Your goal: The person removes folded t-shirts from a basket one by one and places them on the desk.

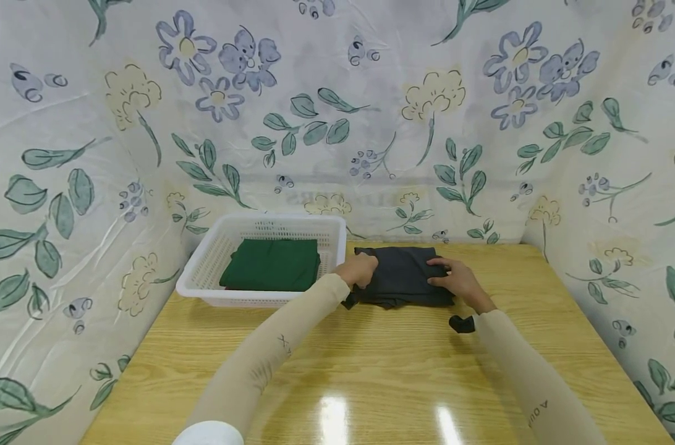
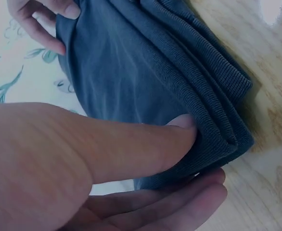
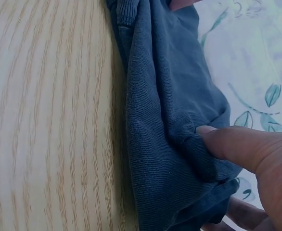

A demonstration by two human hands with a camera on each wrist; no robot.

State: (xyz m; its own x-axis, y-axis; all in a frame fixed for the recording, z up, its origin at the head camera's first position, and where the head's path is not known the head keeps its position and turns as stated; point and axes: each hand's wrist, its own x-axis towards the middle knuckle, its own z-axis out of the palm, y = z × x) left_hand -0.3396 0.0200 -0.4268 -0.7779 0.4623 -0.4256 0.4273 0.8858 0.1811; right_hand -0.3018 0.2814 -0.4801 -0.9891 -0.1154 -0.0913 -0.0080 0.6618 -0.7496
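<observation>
A dark folded garment (image 1: 402, 272) with ribbed edges lies on the wooden table, to the right of the white basket. At its left end, my left hand (image 1: 360, 270) pinches the folded layers; in the left wrist view the thumb (image 2: 146, 144) presses on top and the fingers are underneath. My right hand (image 1: 458, 281) grips the opposite end. Seen from the right wrist, that thumb (image 3: 232, 142) pushes into the cloth, with the other fingers partly hidden below the edge. The ribbed layers (image 2: 213, 96) are stacked along the near side.
A white perforated basket (image 1: 262, 298) stands at the back left of the table (image 1: 371, 371), holding folded green cloth (image 1: 273, 262). Floral sheeting (image 1: 337, 123) hangs behind and at both sides. A small black object (image 1: 462, 324) shows by the right wrist.
</observation>
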